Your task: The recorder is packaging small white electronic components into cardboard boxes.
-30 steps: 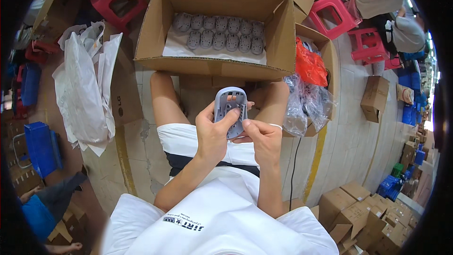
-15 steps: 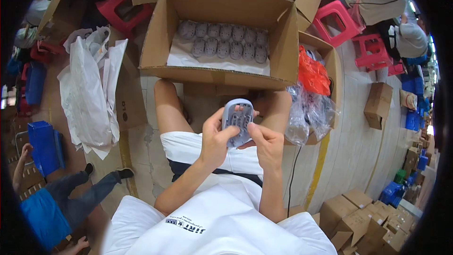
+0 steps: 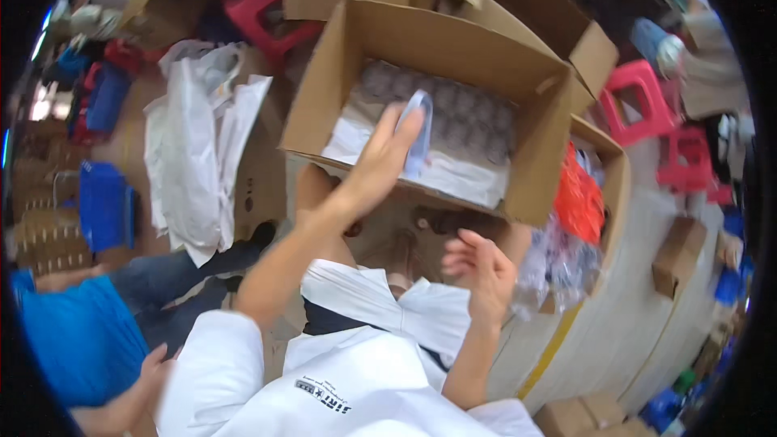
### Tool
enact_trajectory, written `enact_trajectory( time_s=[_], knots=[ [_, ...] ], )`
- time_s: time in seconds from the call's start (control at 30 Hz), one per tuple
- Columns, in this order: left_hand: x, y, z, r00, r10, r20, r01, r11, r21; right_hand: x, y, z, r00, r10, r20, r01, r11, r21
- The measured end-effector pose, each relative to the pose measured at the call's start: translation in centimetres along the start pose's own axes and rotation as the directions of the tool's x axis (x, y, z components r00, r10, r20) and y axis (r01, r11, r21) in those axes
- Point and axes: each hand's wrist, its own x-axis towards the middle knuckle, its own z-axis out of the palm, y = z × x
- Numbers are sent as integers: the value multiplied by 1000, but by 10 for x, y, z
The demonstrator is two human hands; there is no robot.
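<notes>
My left hand (image 3: 380,160) pinches the grey piece (image 3: 418,139) over the cardboard box (image 3: 457,39), seemingly for placing; lowering should be gentle. My half-open right hand (image 3: 486,273) is empty.

The shell (image 3: 418,154) is light grey-blue; the big box (image 3: 461,53) brown; a stool (image 3: 657,101) pink; the plastic bag (image 3: 579,198) bright red.

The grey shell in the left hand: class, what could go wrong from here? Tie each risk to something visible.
The left hand holds the grey shell on edge above the carton; a slip might drop it onto the grey parts lined up inside.

The shell's lower end looks close to the white sheet; a snag might shift those parts.

A co-worker in blue appears near the left sleeve; a bump could jog that arm.
</notes>
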Motion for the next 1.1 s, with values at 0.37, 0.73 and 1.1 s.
enact_trajectory(
  time_s=[0.37,0.73,1.1],
  knots=[
    [241,-213,-170,990,-85,-117,124,89,988,31,9,-67,971,80,-227,-109,987,-115],
    [254,-230,-189,963,-214,-164,193,123,973,44,16,-70,942,176,-285,-227,961,-157],
    [243,-236,-192,933,-320,164,124,713,690,34,14,-76,917,229,-326,-279,954,-114]
  ],
)
